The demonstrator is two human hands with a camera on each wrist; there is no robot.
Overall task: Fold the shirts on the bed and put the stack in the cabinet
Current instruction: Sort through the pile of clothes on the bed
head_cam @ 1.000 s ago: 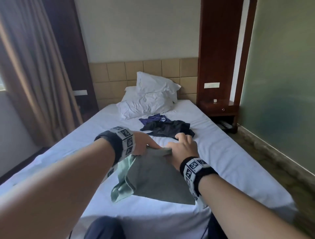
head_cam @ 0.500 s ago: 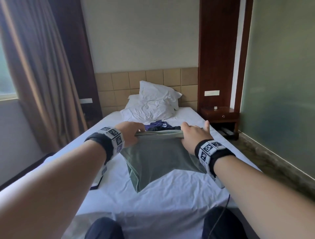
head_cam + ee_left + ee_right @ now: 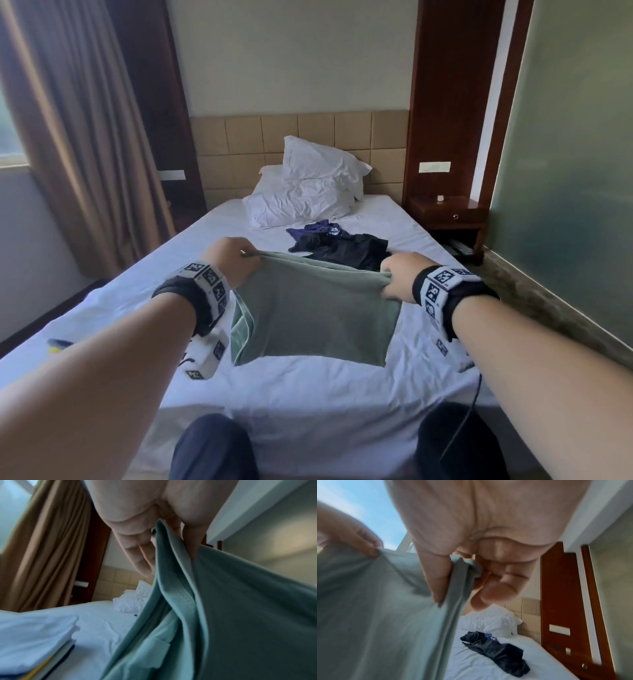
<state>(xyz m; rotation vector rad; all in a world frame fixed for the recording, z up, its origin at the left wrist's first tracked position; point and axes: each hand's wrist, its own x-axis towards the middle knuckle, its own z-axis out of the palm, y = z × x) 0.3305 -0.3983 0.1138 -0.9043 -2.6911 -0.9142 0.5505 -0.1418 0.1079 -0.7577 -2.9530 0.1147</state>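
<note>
I have lifted the green shirt (image 3: 315, 315) off the bed (image 3: 308, 387); it hangs half-folded between my left hand (image 3: 230, 257) and right hand (image 3: 400, 277), each pinching a top corner. Next I lay it down. The dark shirts (image 3: 342, 247) wait near the pillows (image 3: 308, 192).

Bare white sheet (image 3: 308, 394) under and in front of the hanging green shirt (image 3: 318, 308) is open for a hand; further up, the dark clothes heap (image 3: 346, 248) and pillows (image 3: 308, 195) block the middle; folded stack (image 3: 34, 642) crowds the left edge; nightstand (image 3: 448, 212) hems the right.
</note>
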